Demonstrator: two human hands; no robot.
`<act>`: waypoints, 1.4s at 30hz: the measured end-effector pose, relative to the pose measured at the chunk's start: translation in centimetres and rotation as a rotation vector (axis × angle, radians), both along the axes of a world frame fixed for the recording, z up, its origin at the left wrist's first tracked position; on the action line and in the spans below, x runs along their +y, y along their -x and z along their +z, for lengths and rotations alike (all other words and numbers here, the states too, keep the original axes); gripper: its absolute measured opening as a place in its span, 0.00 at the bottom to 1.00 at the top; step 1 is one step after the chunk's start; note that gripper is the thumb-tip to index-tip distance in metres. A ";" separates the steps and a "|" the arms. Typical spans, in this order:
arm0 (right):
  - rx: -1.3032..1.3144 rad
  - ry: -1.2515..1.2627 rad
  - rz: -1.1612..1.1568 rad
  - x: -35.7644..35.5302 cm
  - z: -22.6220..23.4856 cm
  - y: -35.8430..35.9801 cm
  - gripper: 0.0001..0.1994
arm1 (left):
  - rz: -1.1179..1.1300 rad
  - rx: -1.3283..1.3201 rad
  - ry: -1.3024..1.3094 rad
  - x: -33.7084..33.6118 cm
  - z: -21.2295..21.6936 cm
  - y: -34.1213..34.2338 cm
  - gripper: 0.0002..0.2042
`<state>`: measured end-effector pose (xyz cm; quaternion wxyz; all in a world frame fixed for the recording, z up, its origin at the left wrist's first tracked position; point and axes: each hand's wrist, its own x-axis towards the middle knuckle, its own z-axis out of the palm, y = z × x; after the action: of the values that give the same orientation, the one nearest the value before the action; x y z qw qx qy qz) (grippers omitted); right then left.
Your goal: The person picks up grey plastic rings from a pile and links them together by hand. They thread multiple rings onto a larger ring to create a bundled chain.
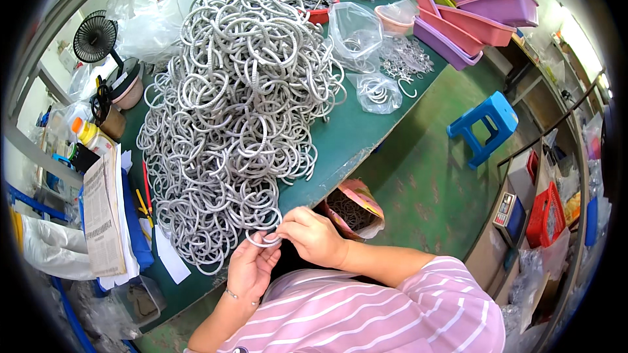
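Note:
At the near edge of the green table, my left hand and my right hand are together, both closed on one open silver-grey metal ring. The fingertips of my right hand pinch its right end; the fingers of my left hand curl around its lower left side. Just beyond my hands rises a large heap of similar ribbed metal rings, many of them C-shaped, which covers much of the tabletop. Its nearest rings lie right beside my fingers. Whether anything small sits at the ring's ends is hidden by my fingertips.
The green table ends at a diagonal right edge. An open sack stands below it. Plastic bags of rings and stacked coloured basins are farther back. Papers lie left; a blue stool stands right.

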<state>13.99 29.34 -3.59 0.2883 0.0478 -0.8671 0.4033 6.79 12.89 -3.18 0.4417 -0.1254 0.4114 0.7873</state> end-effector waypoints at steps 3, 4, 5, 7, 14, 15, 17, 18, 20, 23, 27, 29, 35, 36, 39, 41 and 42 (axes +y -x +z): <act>-0.072 0.049 0.016 -0.1 0.4 -0.1 0.11 | -0.009 -0.006 0.003 0.4 -0.4 0.2 0.06; -0.090 0.101 0.023 -0.3 0.5 -0.2 0.11 | -0.004 0.006 0.015 0.3 -0.4 0.2 0.06; -0.090 0.059 0.034 -0.2 0.5 -0.1 0.12 | 0.002 0.018 0.026 0.2 -0.3 0.2 0.06; -0.096 -0.020 0.062 0.1 0.4 0.1 0.12 | 0.010 0.050 -0.010 -0.5 -0.2 0.4 0.06; -0.019 -0.115 0.173 -0.3 1.0 1.3 0.10 | 0.107 -0.042 -0.075 -2.4 0.6 -0.5 0.16; -0.017 -0.113 0.172 -0.3 1.1 1.3 0.09 | 0.096 -0.094 -0.087 -2.4 1.5 -0.5 0.18; -0.037 -0.055 0.179 -0.4 0.8 1.2 0.11 | 0.075 -0.032 -0.030 -2.6 1.4 -0.8 0.16; -0.081 -0.135 0.195 -0.4 0.9 1.1 0.12 | 0.026 0.054 0.075 -2.6 1.3 -1.0 0.13; -0.054 -0.203 0.268 0.0 0.9 1.4 0.13 | -0.017 0.093 0.123 -2.9 0.3 -1.1 0.10; 0.000 -0.111 0.173 1.6 0.9 2.4 0.10 | -0.066 0.214 0.199 -3.1 0.3 -0.9 0.08; -0.162 0.284 0.190 3.1 0.6 3.3 0.05 | -0.096 0.399 0.238 -2.9 1.7 -0.5 0.09; -0.299 0.519 0.145 2.6 -0.7 2.9 0.05 | -0.053 0.483 0.277 -3.1 2.3 -0.4 0.10; 0.001 0.073 0.073 1.5 0.2 3.2 0.02 | -0.095 0.785 0.544 -3.9 2.7 1.6 0.13; -0.073 0.257 -0.007 1.3 -0.1 3.3 0.01 | -0.096 0.711 0.479 -4.0 2.8 2.0 0.14; -0.062 0.069 -0.057 0.3 0.8 3.8 0.02 | -0.052 0.590 0.375 -3.5 2.5 1.8 0.17; 0.019 -0.337 0.070 -0.4 2.6 3.9 0.05 | -0.089 0.659 0.378 -3.2 1.6 1.5 0.17; -0.030 -0.360 0.114 -0.7 2.8 3.8 0.07 | -0.114 0.721 0.429 -3.0 1.8 1.4 0.17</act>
<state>10.16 28.64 -0.81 0.2388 0.1413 -0.9254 0.2581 5.42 9.84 -1.41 0.2764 0.0919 0.7004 0.6517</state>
